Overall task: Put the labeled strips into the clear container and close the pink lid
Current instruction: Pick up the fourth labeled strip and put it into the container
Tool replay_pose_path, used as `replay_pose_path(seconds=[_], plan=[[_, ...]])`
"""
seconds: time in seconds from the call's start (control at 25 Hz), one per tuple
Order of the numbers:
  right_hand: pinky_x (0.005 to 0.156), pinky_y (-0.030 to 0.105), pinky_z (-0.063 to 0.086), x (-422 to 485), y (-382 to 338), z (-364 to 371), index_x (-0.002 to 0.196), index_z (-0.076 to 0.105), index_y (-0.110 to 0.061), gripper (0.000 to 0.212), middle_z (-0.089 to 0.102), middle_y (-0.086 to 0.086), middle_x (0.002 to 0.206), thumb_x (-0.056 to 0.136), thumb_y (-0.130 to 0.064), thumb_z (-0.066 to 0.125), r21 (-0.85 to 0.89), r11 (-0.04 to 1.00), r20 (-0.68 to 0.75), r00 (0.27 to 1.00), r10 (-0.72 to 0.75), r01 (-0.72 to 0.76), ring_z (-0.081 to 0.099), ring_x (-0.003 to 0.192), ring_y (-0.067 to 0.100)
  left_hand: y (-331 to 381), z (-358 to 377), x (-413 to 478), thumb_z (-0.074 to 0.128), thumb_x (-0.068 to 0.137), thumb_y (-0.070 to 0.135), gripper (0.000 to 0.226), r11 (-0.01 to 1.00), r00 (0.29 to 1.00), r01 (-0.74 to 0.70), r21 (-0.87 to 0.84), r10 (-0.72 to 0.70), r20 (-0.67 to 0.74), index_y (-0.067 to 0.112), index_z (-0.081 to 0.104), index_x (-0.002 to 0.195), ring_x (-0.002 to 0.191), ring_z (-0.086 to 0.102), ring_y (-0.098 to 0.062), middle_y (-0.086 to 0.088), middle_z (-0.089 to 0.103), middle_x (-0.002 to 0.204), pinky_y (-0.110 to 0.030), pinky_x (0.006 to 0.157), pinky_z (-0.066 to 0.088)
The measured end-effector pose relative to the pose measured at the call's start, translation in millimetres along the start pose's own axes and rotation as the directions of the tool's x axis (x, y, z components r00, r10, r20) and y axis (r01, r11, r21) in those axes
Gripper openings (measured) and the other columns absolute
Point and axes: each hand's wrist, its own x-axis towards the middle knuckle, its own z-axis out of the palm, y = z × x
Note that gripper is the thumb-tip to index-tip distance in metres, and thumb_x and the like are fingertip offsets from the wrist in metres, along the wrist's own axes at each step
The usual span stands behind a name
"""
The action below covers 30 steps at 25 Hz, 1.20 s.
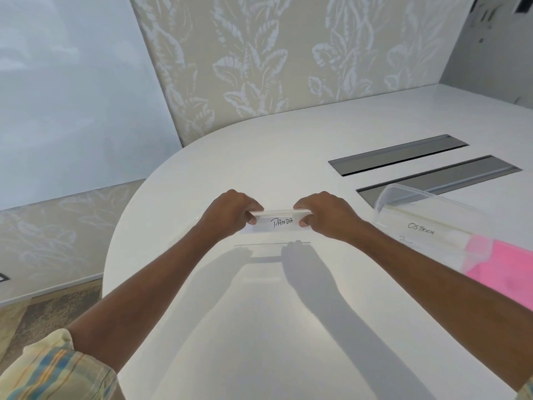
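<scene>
A clear strip labeled PANDA (pixel 278 222) is held just above the white table, lengthwise between both hands. My left hand (pixel 230 215) pinches its left end and my right hand (pixel 326 216) pinches its right end, fingers curled round the edges. To the right stands the clear container (pixel 403 203), with a strip labeled OSTRICH (pixel 421 228) lying inside and another strip partly visible under it. The pink lid (pixel 507 269) lies at the container's near right side, partly out of frame.
The white table (pixel 288 327) has a rounded edge at left. Two grey recessed slots (pixel 398 154) (pixel 461 174) sit in the tabletop behind the container. Leaf-patterned walls stand beyond the table, and carpet shows at lower left.
</scene>
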Motion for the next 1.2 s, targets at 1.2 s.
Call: replay_pose_path(seconds=[1.2], plan=[[0.086,0.039,0.050,-148.6,239.8,-79.6,0.130,0.069,-0.033,0.041,0.071,0.000,0.127,0.089,-0.032,0.077,-0.035,0.862,-0.170,0.853,0.494,-0.506,0.063,0.117,0.028,274.9,86.2,163.7,0.065,0.087,0.001,0.044,0.875,0.870,-0.481,0.048,0.471,0.147,0.023,0.076,0.123,0.113,0.068,-0.024,0.003,0.079,0.114,-0.033,0.083,0.052]])
